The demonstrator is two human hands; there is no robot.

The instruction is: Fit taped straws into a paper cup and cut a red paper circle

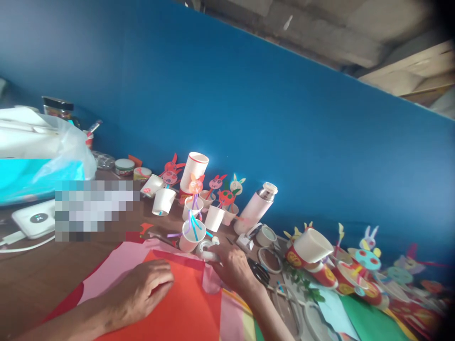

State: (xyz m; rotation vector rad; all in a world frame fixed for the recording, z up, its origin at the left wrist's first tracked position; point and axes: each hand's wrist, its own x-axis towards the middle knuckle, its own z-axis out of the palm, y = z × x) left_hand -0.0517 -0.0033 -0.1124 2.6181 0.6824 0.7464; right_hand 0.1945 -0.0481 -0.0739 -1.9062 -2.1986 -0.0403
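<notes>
My left hand point(144, 290) rests on a stack of coloured paper, its fingers curled in and pressed together; I see nothing in it. The top sheet is orange-red paper point(192, 303), with pink paper point(117, 260) showing beneath. At the stack's far edge my right hand point(236, 266) is closed on what looks like a small white roll of tape point(205, 246), though its fingertips are partly hidden. A translucent pinkish piece point(212, 279) lies below these fingers. Just beyond the roll stands a white paper cup point(192, 236) with blue and purple strips sticking out.
Several cups with paper animal heads point(195, 183) stand behind, beside a white thermos point(256, 208). Black-handled scissors point(259, 271) lie right of my right hand. More red cups point(313, 258) crowd the right side. A power bank point(35, 219) and a plastic bag point(71, 147) are left.
</notes>
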